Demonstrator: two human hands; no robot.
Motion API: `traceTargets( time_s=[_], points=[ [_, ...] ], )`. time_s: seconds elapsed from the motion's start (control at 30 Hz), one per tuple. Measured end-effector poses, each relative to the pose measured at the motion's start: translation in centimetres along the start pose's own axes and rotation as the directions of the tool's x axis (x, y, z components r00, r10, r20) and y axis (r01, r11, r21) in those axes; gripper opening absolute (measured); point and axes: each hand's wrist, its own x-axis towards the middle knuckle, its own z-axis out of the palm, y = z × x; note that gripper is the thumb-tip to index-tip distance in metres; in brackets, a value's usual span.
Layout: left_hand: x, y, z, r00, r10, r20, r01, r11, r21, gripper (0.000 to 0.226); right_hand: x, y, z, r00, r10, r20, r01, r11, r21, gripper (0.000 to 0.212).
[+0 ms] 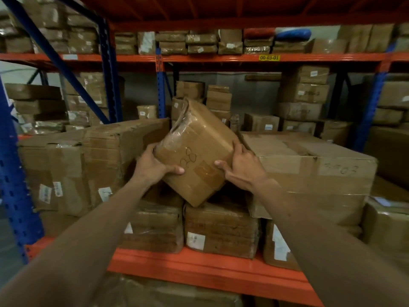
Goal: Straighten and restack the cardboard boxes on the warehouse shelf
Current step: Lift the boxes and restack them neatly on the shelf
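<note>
1. A tilted box (194, 151) sits at the centre of the frame, wrapped in clear tape and plastic, with dark marker scrawl on its near face.
2. The left hand (152, 165) is clamped on the box's lower left edge, thumb laid across the near face and fingers curled round the side.
3. The right hand (241, 162) is clamped on the box's right edge, thumb on the near face, fingers reaching over the upper corner.
4. The box leans with its top toward the upper left; its lowest corner points down at the gap between two low boxes, the left one (155, 227) and the right one (221, 229). Whether that corner touches them cannot be told.
5. Both low boxes stand at the front of the shelf, just behind the orange beam (199, 269) that crosses the lower frame.
6. A big crumpled carton (93, 165) stands left of the held box, carrying white labels on its front.
7. A big flat-topped carton (314, 173) stands right of it, with handwriting near its upper right corner.
8. Behind, in the middle of the frame, smaller boxes are stacked unevenly on a farther rack.
9. A yellow tag (269, 57) sits on the upper beam, above right of centre.
10. A blue upright (13, 173) runs down the left edge.
</note>
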Motion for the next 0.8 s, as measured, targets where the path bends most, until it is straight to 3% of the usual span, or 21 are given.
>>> traceTargets(
  time_s=[0.1,0.2,0.3,0.4,0.47,0.57,0.67,0.8],
  points=[
    [1.0,2.8,-1.8,0.990,0.136,0.028,-0.139,0.965,0.222,0.127,-1.1,-0.1,1.4,0.998,0.050,0.049,-0.052,0.998,0.033,0.086],
    [0.0,4.3,-0.7,0.969,0.208,0.136,-0.248,0.860,0.447,0.110,-2.4,0.3,3.3,0.989,0.104,0.106,-0.109,0.993,0.046,0.089],
    [-1.1,5.3,0.8,0.947,0.252,0.199,-0.320,0.804,0.501,0.105,-2.8,0.6,2.8,0.990,0.111,0.085,-0.126,0.971,0.203,0.108],
    [-0.7,5.6,0.0,0.938,0.217,0.271,-0.331,0.792,0.513,0.111,-1.4,-0.5,0.1,0.996,0.066,-0.067,-0.043,0.951,0.307,0.117],
    [0.0,5.4,-0.6,0.950,0.160,0.270,-0.270,0.854,0.445,0.125,0.6,-1.7,-2.2,0.991,0.093,-0.101,-0.061,0.956,0.287,0.096],
    [0.3,4.9,-0.6,0.979,0.004,0.206,-0.036,0.987,0.155,0.147,2.8,-2.5,-4.4,0.981,0.194,-0.012,-0.190,0.967,0.171,0.077],
    [0.6,5.3,0.2,0.964,-0.185,0.191,0.203,0.976,-0.076,0.123,4.1,-2.2,-4.8,0.945,0.324,0.046,-0.324,0.909,0.263,0.074],
    [0.6,5.8,1.7,0.974,-0.154,0.168,0.189,0.956,-0.222,0.063,5.2,-1.7,-4.5,0.908,0.410,-0.084,-0.359,0.867,0.347,0.024]
  ],
)
